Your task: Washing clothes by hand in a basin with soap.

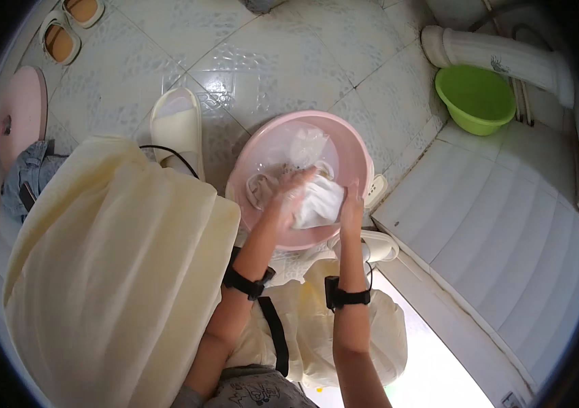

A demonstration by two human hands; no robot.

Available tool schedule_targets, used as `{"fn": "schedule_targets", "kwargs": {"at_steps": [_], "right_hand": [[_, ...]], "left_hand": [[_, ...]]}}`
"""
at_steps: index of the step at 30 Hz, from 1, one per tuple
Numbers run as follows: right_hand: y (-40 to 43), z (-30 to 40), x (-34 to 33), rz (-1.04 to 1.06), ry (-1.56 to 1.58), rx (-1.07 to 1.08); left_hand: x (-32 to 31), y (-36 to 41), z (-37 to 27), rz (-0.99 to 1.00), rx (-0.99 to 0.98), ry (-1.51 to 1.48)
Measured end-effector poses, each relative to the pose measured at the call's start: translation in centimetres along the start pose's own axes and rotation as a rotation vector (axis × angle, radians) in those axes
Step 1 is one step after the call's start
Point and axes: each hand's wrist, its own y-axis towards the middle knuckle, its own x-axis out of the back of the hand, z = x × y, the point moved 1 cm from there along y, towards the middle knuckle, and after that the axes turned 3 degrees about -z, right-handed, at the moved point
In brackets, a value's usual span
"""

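A round pink plastic basin (pixel 356 135) with water in it stands on the floor before me. A wet white cloth (pixel 318 204) is bunched between my hands over its near side. My left hand (pixel 293 196), blurred, presses on the cloth's left side with fingers stretched forward. My right hand (pixel 352 204) grips the cloth's right edge close to the basin's rim; its fingers are partly hidden. Another pale wet cloth (pixel 260 189) lies in the water left of my left hand. Farther off, a whitish translucent piece (pixel 309 145) lies in the water; I cannot tell its material.
A green plastic basin (pixel 473 97) sits under a thick white pipe (pixel 504 51) at the right. A white-tiled surface (pixel 488 214) runs along that side. Cream slippers (pixel 177 122) flank the pink basin. Pale shoes (pixel 60 43) and a pink plastic piece (pixel 26 107) are at the left.
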Motion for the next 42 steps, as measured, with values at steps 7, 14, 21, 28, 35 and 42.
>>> {"fn": "schedule_targets", "kwargs": {"at_steps": [7,14,21,28,35,42], "right_hand": [[-3.8,0.4,0.0,0.757,0.162,-0.116],[-5.1,-2.3,1.2,0.846,0.673,-0.310],[-3.9,-1.9,4.3,0.745,0.391,-0.221],[-5.5,2.6,3.4,0.288,0.524,0.098],[-6.9,6.2,2.0,0.156,0.826,0.196],[-3.0,4.5,-2.1,0.261,1.370,-0.126]], "left_hand": [[0.4,0.8,-0.3,0.082,-0.476,0.224],[-2.7,-0.8,0.4,0.236,-0.831,0.589],[-0.9,-0.3,0.7,-0.147,-0.619,0.836],[-0.1,-1.1,3.7,0.150,-0.688,1.305],[-1.2,-1.8,2.3,0.210,-0.593,1.019],[-0.7,-1.1,4.0,-0.061,-0.598,0.921]]}}
